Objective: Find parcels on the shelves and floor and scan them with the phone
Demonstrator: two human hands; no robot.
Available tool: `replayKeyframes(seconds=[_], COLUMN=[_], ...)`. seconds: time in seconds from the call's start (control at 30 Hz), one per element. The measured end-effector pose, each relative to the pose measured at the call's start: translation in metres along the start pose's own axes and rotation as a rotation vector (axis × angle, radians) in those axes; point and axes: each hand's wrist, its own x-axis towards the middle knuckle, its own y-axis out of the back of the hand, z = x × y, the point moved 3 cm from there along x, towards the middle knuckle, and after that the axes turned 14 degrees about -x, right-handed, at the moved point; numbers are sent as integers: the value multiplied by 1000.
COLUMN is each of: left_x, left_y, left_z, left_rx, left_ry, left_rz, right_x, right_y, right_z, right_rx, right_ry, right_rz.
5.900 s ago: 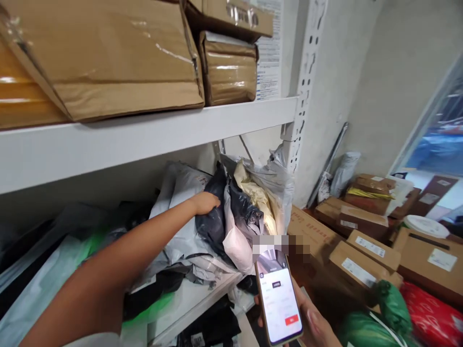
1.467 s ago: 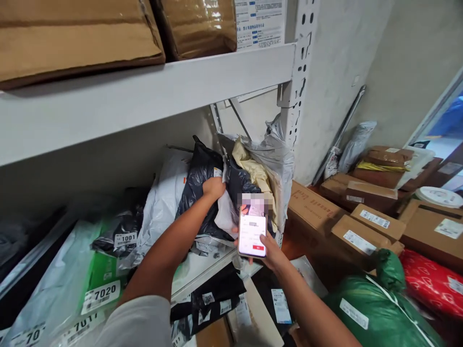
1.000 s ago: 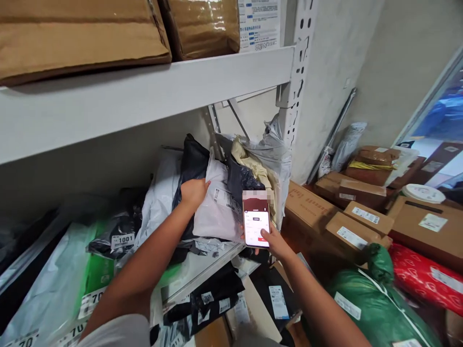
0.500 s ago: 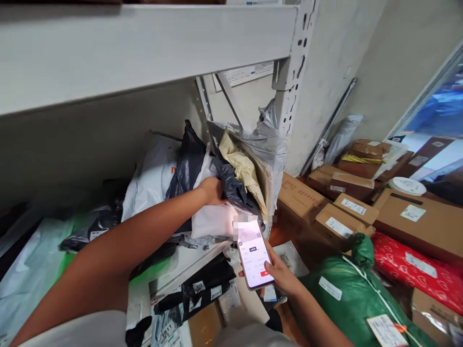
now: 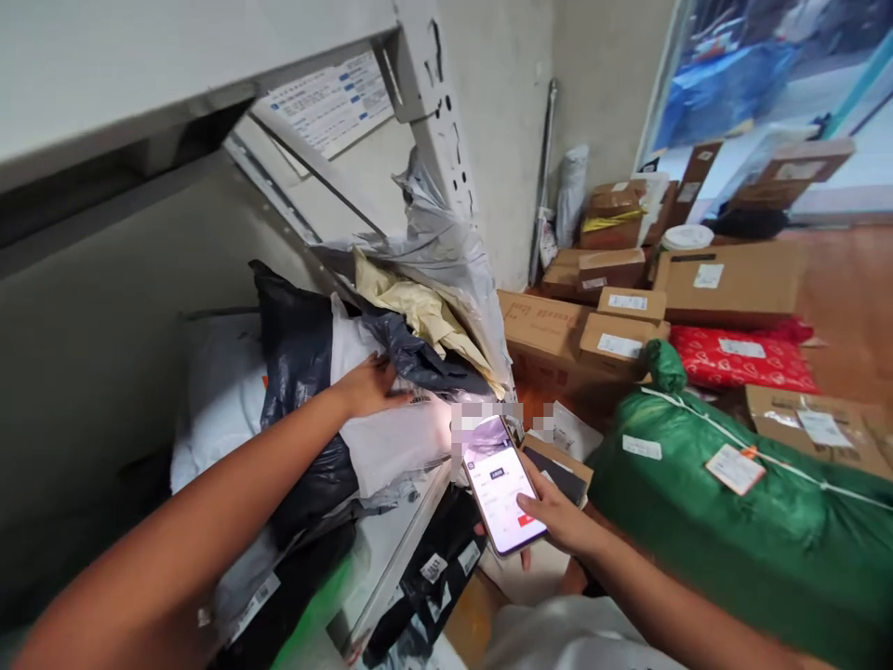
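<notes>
My left hand (image 5: 369, 384) rests on a white plastic mailer bag (image 5: 391, 447), its fingers spread near a label partly covered by the hand. A dark crumpled bag (image 5: 419, 352) and a cream-coloured bag (image 5: 411, 312) lie just beyond the fingers. To the left, a black mailer bag (image 5: 297, 349) leans against a larger white bag (image 5: 223, 395). My right hand (image 5: 554, 512) is closed around a smartphone (image 5: 503, 493), thumb over the lit screen. A bright light shines from the phone's top end onto the white mailer; part of that area is pixelated.
A white metal shelf upright (image 5: 446, 121) rises behind the bags, with a beam (image 5: 174, 65) overhead. Black labelled parcels (image 5: 436, 568) lie below. On the floor at right are cardboard boxes (image 5: 739, 279), a red heart-patterned parcel (image 5: 746, 358) and a big green sack (image 5: 698, 540).
The view has swung right, showing more floor and doorway. My left hand stays at the white mailer, its fingers now more spread. The phone remains in my right hand, still lighting the mailer.
</notes>
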Motion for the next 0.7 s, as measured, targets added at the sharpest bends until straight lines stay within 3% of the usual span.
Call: replayKeyframes(seconds=[0.1, 0.17, 0.37, 0.57, 0.7], left_x=[-1, -2, -8, -10, -12], left_y=[-4, -3, -12, -20, -18], left_z=[4, 2, -4, 6, 10], left_rx=[235, 277, 229, 358, 344], left_ry=[11, -27, -327, -275, -262], left_rz=[-74, -128, -199, 63, 105], right_x=[8, 11, 11, 19, 33], right_y=[-13, -20, -34, -50, -71], right_z=[3, 6, 15, 23, 18], right_rx=[6, -3, 10, -3, -22], right_ry=[19, 25, 41, 50, 108], right_rz=[27, 45, 138, 158, 191])
